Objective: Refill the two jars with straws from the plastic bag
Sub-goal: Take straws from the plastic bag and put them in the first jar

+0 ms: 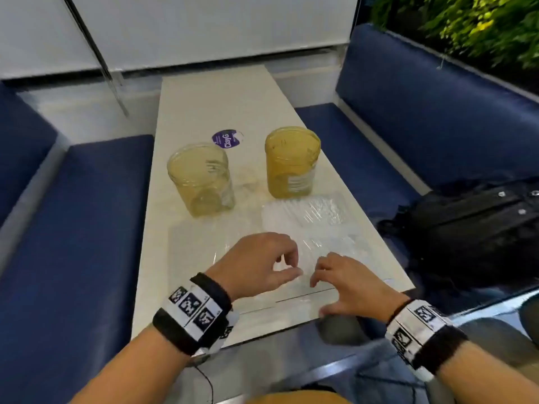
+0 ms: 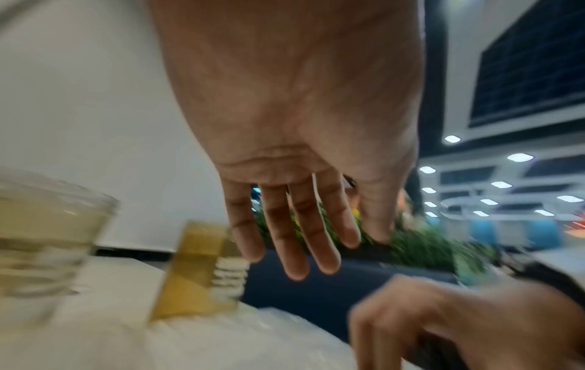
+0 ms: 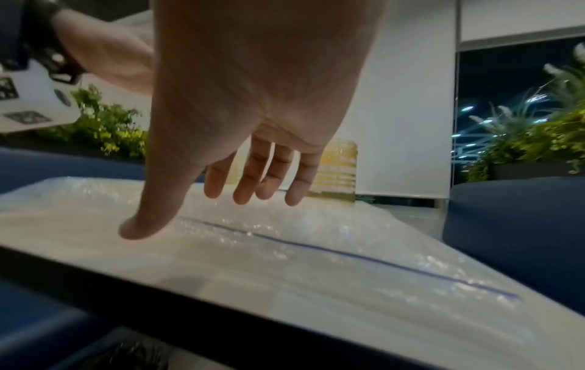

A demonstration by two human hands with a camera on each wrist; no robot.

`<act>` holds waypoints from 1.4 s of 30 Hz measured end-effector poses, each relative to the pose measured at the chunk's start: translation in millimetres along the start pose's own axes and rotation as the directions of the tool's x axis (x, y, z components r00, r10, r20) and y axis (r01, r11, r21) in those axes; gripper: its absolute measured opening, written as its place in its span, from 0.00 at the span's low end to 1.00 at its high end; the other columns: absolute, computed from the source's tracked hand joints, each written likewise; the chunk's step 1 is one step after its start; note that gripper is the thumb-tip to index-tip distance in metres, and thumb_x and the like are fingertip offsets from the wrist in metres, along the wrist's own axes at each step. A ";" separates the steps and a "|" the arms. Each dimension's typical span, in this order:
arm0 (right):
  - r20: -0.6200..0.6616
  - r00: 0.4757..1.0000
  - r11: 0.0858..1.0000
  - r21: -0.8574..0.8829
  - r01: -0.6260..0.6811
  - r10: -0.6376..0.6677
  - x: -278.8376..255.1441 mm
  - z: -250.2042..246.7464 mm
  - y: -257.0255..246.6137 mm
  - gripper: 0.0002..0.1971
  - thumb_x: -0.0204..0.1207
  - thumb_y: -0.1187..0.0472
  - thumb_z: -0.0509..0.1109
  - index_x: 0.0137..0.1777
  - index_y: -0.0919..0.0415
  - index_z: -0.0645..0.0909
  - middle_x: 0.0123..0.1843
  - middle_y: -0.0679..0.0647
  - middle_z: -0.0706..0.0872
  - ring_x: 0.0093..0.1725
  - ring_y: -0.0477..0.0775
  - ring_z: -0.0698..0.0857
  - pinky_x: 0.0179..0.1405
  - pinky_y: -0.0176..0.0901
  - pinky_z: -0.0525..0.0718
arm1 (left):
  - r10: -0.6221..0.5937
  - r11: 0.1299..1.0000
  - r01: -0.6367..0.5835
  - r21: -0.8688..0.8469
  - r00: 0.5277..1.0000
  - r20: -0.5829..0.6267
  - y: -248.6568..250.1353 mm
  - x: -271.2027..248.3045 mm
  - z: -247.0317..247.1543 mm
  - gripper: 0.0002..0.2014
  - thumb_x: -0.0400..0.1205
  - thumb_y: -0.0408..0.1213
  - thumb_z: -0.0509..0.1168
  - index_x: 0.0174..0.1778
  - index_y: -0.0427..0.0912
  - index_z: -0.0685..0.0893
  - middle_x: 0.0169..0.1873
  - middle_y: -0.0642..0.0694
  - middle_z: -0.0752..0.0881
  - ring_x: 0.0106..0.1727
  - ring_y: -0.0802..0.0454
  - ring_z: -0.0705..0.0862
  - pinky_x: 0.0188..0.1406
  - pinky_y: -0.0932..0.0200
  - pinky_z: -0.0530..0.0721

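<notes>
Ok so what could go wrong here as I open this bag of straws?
The plastic bag lies close to the table's near edge, so tugging could slide it off. Both jars stand just behind it; a jerk might knock one over. Neither left hand nor right hand grips anything yet.

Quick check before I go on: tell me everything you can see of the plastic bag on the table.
The plastic bag is clear, crinkled and glossy, lying flat on the table's near half, in front of the two jars. White straws show through it. A thin dark line, likely the seal, crosses its near end. The right hand hovers over that end, thumb at the table edge; the left hand is just above it.
</notes>
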State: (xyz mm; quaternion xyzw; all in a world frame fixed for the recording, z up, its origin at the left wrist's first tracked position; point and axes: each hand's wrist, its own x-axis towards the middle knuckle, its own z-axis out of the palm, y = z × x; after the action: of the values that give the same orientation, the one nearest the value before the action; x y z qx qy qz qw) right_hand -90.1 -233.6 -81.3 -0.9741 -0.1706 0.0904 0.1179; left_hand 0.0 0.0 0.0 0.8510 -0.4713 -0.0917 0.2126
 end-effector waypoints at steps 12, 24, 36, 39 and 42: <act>-0.241 0.968 0.997 0.008 0.078 -0.074 23.3 -23.6 -9.0 0.02 0.74 0.57 0.78 0.43 0.50 0.92 0.41 0.44 0.87 0.40 0.51 0.85 0.33 0.46 0.83 | -0.020 0.956 -0.009 0.292 0.995 0.096 5.8 17.3 33.0 0.19 0.81 0.59 0.65 0.59 0.50 0.86 0.51 0.54 0.86 0.53 0.50 0.83 0.46 0.53 0.77; -0.684 0.728 0.998 -0.010 -0.065 0.041 29.3 -85.3 -9.7 0.15 0.68 0.47 0.83 0.35 0.56 0.85 0.33 0.47 0.80 0.34 0.51 0.78 0.32 0.43 0.73 | -0.136 0.962 0.190 0.195 0.956 -0.259 14.8 48.6 2.1 0.10 0.81 0.45 0.65 0.43 0.48 0.92 0.40 0.52 0.89 0.41 0.47 0.87 0.34 0.53 0.82; -0.159 0.651 0.250 0.967 -0.048 0.742 20.4 -77.4 -22.0 0.17 0.87 0.54 0.64 0.44 0.65 0.86 0.30 0.60 0.89 0.27 0.55 0.86 0.24 0.42 0.78 | -0.232 0.970 0.186 -0.159 0.909 -0.347 28.3 56.0 -2.3 0.05 0.74 0.44 0.75 0.32 0.53 0.90 0.31 0.59 0.88 0.32 0.59 0.86 0.37 0.51 0.88; -0.256 0.681 0.330 0.944 0.023 0.686 17.4 -78.9 -18.1 0.14 0.87 0.57 0.66 0.46 0.67 0.85 0.32 0.58 0.90 0.30 0.54 0.87 0.26 0.42 0.81 | -0.261 0.954 0.177 -0.240 0.885 -0.384 29.6 58.2 -6.0 0.05 0.73 0.47 0.78 0.34 0.53 0.91 0.32 0.59 0.89 0.33 0.58 0.87 0.37 0.51 0.88; -0.334 0.693 0.362 0.925 0.113 0.639 11.5 -84.7 -13.2 0.14 0.84 0.59 0.71 0.45 0.71 0.85 0.30 0.59 0.88 0.28 0.53 0.85 0.28 0.41 0.81 | -0.220 0.957 0.122 -0.264 0.897 -0.384 35.0 64.1 -10.1 0.06 0.77 0.50 0.76 0.45 0.55 0.94 0.37 0.60 0.89 0.34 0.57 0.86 0.39 0.50 0.87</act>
State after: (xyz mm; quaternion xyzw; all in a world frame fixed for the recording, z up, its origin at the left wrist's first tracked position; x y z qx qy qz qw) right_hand -65.2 -234.3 1.5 -0.7262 0.1338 -0.1610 0.6548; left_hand 11.4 -67.4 27.6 0.8587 -0.3250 0.0157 0.3959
